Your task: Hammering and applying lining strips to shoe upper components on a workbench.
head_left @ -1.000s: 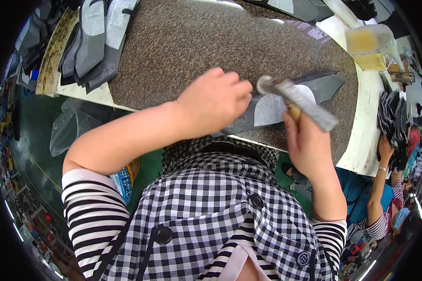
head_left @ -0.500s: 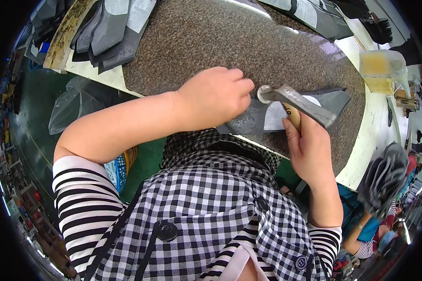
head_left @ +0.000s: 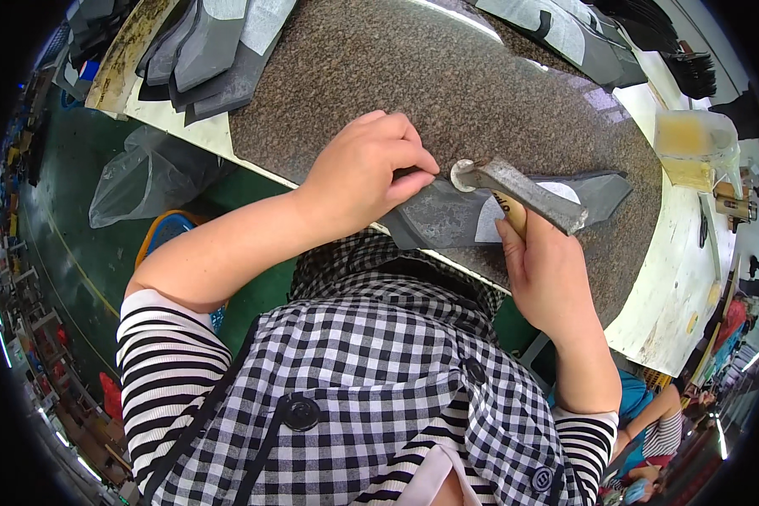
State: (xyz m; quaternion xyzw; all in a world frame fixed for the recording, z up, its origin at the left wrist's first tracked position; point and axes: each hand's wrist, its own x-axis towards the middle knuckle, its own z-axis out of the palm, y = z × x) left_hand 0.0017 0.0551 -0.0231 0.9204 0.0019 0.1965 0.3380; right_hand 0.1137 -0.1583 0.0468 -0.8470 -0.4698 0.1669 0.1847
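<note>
Speckled stone top (head_left: 354,67) spans upper centre — right of centre, the right hand (head_left: 552,274) grips a hammer (head_left: 527,190) above a grey panel (head_left: 451,215), left hand (head_left: 367,169) pressed together, perhaps pinching its edge — likely mid-hammering, next blow needing clearance.

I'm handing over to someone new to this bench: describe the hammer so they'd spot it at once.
Find the brown speckled tabletop, then the right hand at its near edge. That hand grips the hammer, held over a dark grey piece with a pale patch. Unlike the flat pieces around, it has a long metal head, one end round, on a pale handle.
</note>
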